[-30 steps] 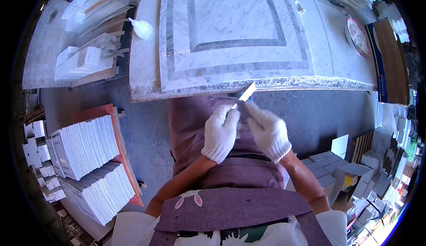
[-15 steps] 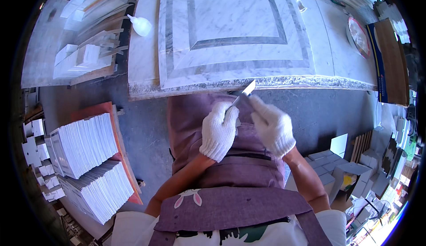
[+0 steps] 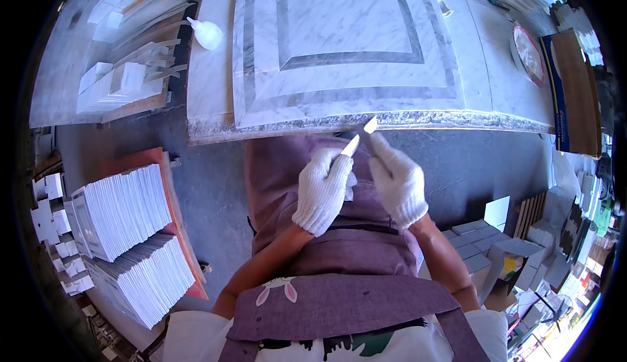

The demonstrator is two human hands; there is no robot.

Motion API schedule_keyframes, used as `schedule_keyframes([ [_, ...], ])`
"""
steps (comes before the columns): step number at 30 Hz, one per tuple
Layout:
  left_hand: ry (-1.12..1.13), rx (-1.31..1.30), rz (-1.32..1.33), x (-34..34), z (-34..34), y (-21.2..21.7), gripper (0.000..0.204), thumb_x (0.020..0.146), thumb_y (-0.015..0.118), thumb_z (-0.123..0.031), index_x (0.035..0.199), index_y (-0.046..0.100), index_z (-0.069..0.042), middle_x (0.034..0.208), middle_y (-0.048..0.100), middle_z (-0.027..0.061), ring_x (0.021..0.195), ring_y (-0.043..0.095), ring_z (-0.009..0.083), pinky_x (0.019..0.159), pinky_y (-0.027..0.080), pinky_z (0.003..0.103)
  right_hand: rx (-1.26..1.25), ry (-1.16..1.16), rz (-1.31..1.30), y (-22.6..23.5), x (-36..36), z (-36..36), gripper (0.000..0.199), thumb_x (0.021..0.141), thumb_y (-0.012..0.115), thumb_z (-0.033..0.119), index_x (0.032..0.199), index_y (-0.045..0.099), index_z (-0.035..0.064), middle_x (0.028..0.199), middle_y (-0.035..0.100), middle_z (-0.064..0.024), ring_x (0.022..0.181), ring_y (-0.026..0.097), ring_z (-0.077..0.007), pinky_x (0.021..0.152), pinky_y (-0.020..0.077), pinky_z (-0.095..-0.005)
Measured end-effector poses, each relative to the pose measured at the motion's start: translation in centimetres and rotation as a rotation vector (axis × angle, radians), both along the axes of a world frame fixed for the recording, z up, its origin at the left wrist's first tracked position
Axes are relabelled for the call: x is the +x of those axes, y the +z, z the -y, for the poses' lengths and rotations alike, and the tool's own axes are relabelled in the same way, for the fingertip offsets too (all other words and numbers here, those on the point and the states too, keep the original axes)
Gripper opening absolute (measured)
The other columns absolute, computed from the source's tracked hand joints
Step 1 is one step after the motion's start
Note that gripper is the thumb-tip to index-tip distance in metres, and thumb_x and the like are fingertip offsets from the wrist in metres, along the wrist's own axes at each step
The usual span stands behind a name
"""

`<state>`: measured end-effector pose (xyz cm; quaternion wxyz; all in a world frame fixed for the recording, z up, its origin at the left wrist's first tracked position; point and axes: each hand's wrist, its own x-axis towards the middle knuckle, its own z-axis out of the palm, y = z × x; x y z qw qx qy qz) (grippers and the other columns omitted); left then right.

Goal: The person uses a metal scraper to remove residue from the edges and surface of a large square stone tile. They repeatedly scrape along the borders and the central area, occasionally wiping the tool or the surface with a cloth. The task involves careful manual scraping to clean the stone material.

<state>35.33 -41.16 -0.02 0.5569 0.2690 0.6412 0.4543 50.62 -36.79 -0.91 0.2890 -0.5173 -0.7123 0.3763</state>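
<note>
Both hands wear white knit gloves and hover above my lap, just short of the table's front edge. My left hand (image 3: 321, 192) is closed around a narrow white strip (image 3: 351, 146), whose pointed end sticks out past the fingers. Close beside it, my right hand (image 3: 400, 182) grips a dark grey tool (image 3: 367, 141); its exact kind is hard to make out. A short, bright pale piece (image 3: 371, 125) shows at the tool's far end, apart from the strip. Beyond them lies a white marble panel (image 3: 349, 75) with grey frame-like bands.
The panel rests on a stone-topped table (image 3: 212, 94). A white squeeze bottle (image 3: 208, 35) lies left, and a round red-rimmed dish (image 3: 528, 55) sits right beside a cardboard box (image 3: 576, 94). Stacked white tiles (image 3: 124, 212) stand at lower left, grey boxes (image 3: 470, 238) at lower right.
The long white strip now appears shorter in my left hand, and a separate pale piece shows at the tool's end. My right hand has shifted slightly left, opening a gap between the two.
</note>
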Motion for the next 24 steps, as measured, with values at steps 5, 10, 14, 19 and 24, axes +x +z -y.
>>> schedule_keyframes([
  [5,0.006,-0.024,-0.060,0.1,0.2,0.0,0.017,0.100,0.058,-0.013,0.108,0.061,0.002,0.070,0.066,0.0080,0.053,0.061,0.0111,0.047,0.049,0.026,0.021,0.023,-0.041,0.1,-0.7,0.5,0.038,0.090,0.063,0.002,0.127,0.066,0.0055,0.086,0.070,-0.0206,0.077,0.070,-0.0337,0.071,0.0548,-0.0385],
  [10,0.010,-0.010,-0.057,0.3,0.3,0.0,0.016,0.100,0.058,-0.012,0.108,0.062,0.002,0.073,0.066,0.0086,0.054,0.061,0.0114,0.049,0.050,0.026,-0.066,0.015,-0.035,0.7,-1.1,0.9,0.038,0.090,0.064,0.004,0.128,0.065,0.0043,0.093,0.071,-0.0214,0.085,0.072,-0.0330,0.077,0.0555,-0.0371],
  [14,0.007,0.023,-0.097,0.2,0.5,-0.9,0.017,0.100,0.058,-0.011,0.108,0.061,0.003,0.076,0.067,0.0098,0.056,0.062,0.0119,0.049,0.049,0.026,-0.003,0.009,-0.094,-0.4,-1.0,0.6,0.036,0.089,0.065,0.004,0.125,0.066,0.0008,0.091,0.071,-0.0214,0.084,0.072,-0.0328,0.075,0.0555,-0.0363],
  [19,-0.021,0.228,-0.336,-0.2,0.5,-2.5,0.016,0.099,0.059,-0.013,0.103,0.062,0.002,0.072,0.065,0.0091,0.054,0.059,0.0117,0.049,0.049,0.028,-0.026,0.057,-0.037,0.9,-1.6,1.2,0.037,0.088,0.064,0.002,0.125,0.066,0.0001,0.089,0.070,-0.0219,0.082,0.072,-0.0336,0.075,0.0561,-0.0364],
  [24,0.014,-0.025,-0.031,0.2,0.2,0.1,0.018,0.098,0.060,-0.014,0.101,0.063,0.003,0.073,0.064,0.0122,0.051,0.060,0.0149,0.050,0.050,0.032,-0.107,-0.051,-0.156,-0.5,-0.7,-0.4,0.037,0.087,0.066,0.001,0.124,0.066,-0.0003,0.091,0.071,-0.0214,0.084,0.072,-0.0315,0.077,0.0563,-0.0359],
])
